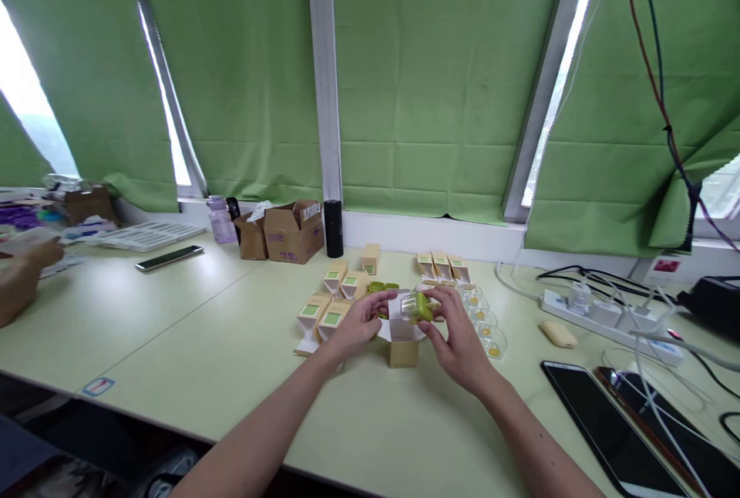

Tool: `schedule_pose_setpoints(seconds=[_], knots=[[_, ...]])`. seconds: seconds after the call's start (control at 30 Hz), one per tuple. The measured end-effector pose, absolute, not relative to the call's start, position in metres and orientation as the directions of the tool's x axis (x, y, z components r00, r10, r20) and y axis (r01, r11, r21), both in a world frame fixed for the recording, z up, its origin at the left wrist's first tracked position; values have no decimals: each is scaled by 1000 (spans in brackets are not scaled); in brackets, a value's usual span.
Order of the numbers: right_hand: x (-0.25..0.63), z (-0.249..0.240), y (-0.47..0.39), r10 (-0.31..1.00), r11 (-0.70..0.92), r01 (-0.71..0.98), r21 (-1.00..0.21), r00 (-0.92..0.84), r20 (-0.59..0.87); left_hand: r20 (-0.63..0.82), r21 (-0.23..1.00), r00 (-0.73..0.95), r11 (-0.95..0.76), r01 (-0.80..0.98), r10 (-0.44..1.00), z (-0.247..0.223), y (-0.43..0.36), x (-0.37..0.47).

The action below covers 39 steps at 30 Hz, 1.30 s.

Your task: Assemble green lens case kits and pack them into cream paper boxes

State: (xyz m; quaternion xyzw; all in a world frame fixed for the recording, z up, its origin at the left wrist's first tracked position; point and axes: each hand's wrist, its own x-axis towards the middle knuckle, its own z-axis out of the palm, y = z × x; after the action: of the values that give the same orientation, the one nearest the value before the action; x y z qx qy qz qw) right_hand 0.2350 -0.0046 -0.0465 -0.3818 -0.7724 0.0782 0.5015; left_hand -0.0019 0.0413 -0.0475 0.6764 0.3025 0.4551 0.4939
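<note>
A small green item with a clear plastic cover [417, 306] is gripped in the fingertips of my right hand [459, 336], tilted over an open carton [403, 354]. That small tan carton stands upright on the table with its white flaps spread. My left hand [359, 322] is at the carton's left side, its thumb and fingers around the edge of a flap; the fingertips are partly hard to make out. Left of it stand several tan cartons with green squares [311, 311]. Behind my hands lie green pieces [378, 287], partly hidden. Clear domed covers [493, 344] line up to the right.
More cartons [442, 267] stand behind. Brown boxes [294, 232], a black cylinder [333, 228] and a purple bottle [220, 219] are at the back. At right lie phones [607, 429], cables and a power strip [610, 324]. Another person's hand [35, 259] is far left.
</note>
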Motion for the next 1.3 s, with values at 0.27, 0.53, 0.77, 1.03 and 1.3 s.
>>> schedule_pose_setpoints(seconds=[0.27,0.53,0.77,1.03,1.3], knots=[[232,-45,-10,642,698,615,-368,-310,701,321,941,395,-336,-33,861,-47,40,-2],[225,-42,-17,620,715,624,-317,-356,700,323,937,408,-348,-15,854,-44,39,-2],[222,-43,-23,660,700,607,-376,-349,665,320,940,412,-342,-23,853,-44,37,0],[219,-47,-17,656,718,562,-410,-351,668,315,940,419,-341,-14,852,-44,32,0],[213,-55,-9,651,701,574,-423,-274,708,318,936,419,-351,2,850,-45,34,0]])
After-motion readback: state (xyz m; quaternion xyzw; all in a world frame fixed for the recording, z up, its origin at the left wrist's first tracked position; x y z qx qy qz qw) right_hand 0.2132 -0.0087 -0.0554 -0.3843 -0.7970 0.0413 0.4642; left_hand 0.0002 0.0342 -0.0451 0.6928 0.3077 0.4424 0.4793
